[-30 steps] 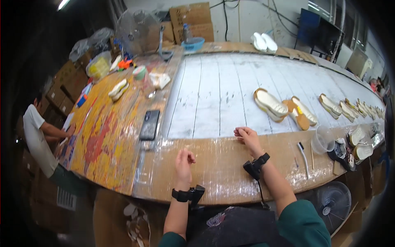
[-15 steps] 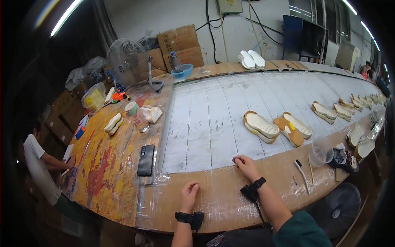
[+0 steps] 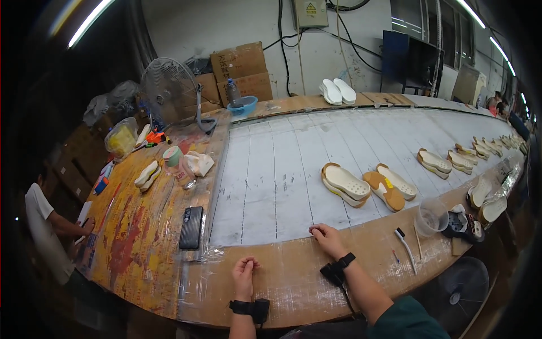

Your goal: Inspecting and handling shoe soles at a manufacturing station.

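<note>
Above the cardboard-covered table edge (image 3: 217, 299), my left hand (image 3: 244, 276) shows slightly parted, loosely bent fingers and holds nothing visible. My right hand (image 3: 328, 239) is at the near edge of the white belt (image 3: 265, 169), its fingertips drawn together with nothing visible in them. A black strap with a small box is on each wrist. Nearest beyond my right hand lies a pair of cream shoe soles with brown undersides: one sole (image 3: 345, 183) shows its perforated top, and another sole (image 3: 384, 191) is turned over against its mate. Neither hand touches them.
More soles (image 3: 435, 163) line the belt to the right. A clear plastic tub (image 3: 431, 217), a brush (image 3: 405, 251) and a thin stick are on the near ledge. Left, a phone (image 3: 191, 227) lies on the stained table beside a jar. A person (image 3: 48, 226) writes at far left.
The whole view has shifted, so the belt, soles and table appear farther left. Both hands stay near the table edge; the left hand's fingers look slightly more parted.
</note>
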